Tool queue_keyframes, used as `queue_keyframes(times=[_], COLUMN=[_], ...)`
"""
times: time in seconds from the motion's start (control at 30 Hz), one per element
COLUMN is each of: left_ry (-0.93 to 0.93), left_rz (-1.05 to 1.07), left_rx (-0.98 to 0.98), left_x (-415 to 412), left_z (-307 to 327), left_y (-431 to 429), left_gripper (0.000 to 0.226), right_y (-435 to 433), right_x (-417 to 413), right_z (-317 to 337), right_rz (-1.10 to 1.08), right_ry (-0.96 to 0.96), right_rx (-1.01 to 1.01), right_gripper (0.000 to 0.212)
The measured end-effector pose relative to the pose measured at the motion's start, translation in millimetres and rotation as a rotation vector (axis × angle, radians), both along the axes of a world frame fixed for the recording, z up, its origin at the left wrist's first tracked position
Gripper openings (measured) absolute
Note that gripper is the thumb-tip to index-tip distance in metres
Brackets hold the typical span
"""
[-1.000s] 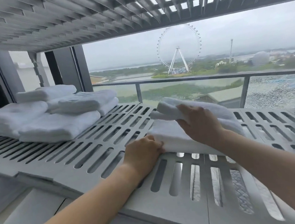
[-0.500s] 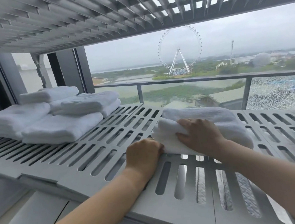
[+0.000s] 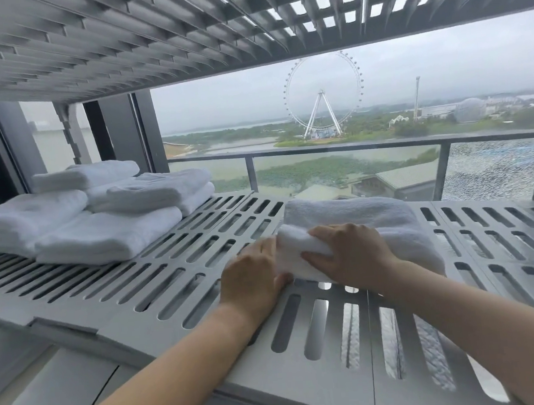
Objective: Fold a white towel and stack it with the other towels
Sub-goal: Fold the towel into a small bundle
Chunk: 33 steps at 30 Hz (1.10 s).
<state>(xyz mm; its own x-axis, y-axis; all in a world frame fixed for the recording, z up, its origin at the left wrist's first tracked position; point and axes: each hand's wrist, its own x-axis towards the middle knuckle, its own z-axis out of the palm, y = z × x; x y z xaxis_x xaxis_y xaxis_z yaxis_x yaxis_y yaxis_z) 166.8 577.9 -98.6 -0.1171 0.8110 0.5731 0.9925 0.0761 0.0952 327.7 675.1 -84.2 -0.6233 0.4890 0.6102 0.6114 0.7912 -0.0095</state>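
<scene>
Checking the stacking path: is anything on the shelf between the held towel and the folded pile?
Nothing visible does. The left hand and right hand hold the towel; only slotted shelf separates it from the stack.

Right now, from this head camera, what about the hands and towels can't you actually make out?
Head view only:
- Left hand: its fingertips meet the end of the white towel; its own knuckles hide whether they grip or just press.
- White towel: the right hand and forearm cover its near edge, so the layers can't be counted.
- Stack of folded towels: cut off by the left frame edge, so its full extent is unseen.
</scene>
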Motion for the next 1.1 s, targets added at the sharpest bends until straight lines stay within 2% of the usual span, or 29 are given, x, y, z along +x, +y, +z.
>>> queue_keyframes(times=[0.07, 0.13, 0.27, 0.4, 0.47, 0.57, 0.6, 0.7, 0.8, 0.87, 0.97, 1.1], left_ry=[-0.05, -0.017, 0.054, 0.038, 0.05, 0.029, 0.022, 0.038, 0.063, 0.093, 0.116, 0.124], left_rz=[-0.002, -0.002, 0.02, 0.0, -0.008, -0.025, -0.032, -0.017, 0.0, -0.085, -0.161, -0.185], left_rx=[-0.071, -0.1, -0.119, -0.111, -0.105, -0.086, -0.08, -0.032, 0.11, 0.065, -0.1, -0.115], left_x=[0, -1, 0, 1, 0, 0, 0, -2, -7, -9, -11, -16], left_z=[-1, -2, -2, -3, -4, -4, -4, -2, 8, 15, 19, 16], left_y=[2, 3, 1, 1, 2, 2, 2, 0, 4, 13, 23, 24], left_gripper=[0.046, 0.043, 0.039, 0.035, 0.033, 0.031, 0.031, 0.031, 0.029, 0.037, 0.039, 0.035], right_y=[-1, -2, 0, 2, 2, 1, 1, 5, 5, 3, -1, -8], right_x=[0, -1, -5, -19, -27, -35, -35, -32, -31, -30, -25, -2], right_z=[5, 9, 20, 35, 32, 6, -2, -6, -5, -4, 1, 8], right_rz=[0.002, -0.007, -0.066, -0.111, -0.087, -0.022, -0.011, 0.025, 0.052, 0.067, 0.063, 0.035], right_ry=[0.023, 0.041, 0.255, 0.408, 0.327, -0.024, -0.082, -0.059, -0.068, -0.058, -0.074, -0.085], right_rx=[-0.059, -0.12, -0.234, -0.112, -0.006, -0.012, -0.027, -0.046, -0.027, -0.028, 0.005, 0.101], right_gripper=[0.033, 0.026, 0.035, 0.027, 0.028, 0.035, 0.038, 0.038, 0.035, 0.035, 0.033, 0.03])
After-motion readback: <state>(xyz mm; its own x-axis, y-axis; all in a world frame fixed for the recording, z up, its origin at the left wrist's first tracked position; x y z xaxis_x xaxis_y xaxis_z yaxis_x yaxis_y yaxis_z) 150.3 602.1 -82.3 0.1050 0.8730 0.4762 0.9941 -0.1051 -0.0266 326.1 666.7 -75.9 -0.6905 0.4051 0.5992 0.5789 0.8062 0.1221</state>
